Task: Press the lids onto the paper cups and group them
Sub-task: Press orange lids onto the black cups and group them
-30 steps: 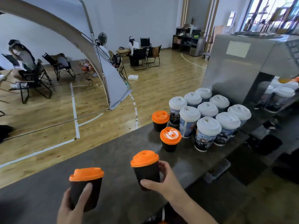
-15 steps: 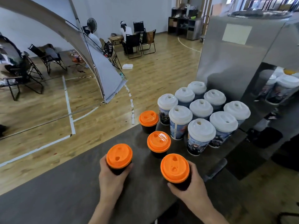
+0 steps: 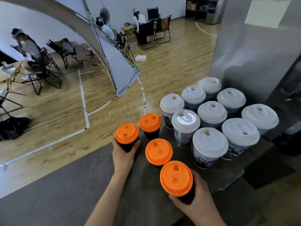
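Observation:
Several black paper cups with orange lids stand on the dark counter (image 3: 68, 190). My left hand (image 3: 123, 156) grips the leftmost one (image 3: 127, 133), beside a free-standing orange-lidded cup (image 3: 150, 122). My right hand (image 3: 197, 205) grips the nearest one (image 3: 176, 178), just in front of another free-standing cup (image 3: 158, 151). To the right stands a tight cluster of several taller printed cups with white lids (image 3: 210, 142).
A tall steel cabinet (image 3: 254, 51) rises behind the white-lidded cups. The counter's far edge runs diagonally past the left cup, with wooden floor below. Folding chairs, a grey tent and seated people fill the room beyond.
Both hands carried their orange-lidded cups forward and right, from the near left of the counter up next to the two standing orange-lidded cups. The camera moved closer to the cluster.

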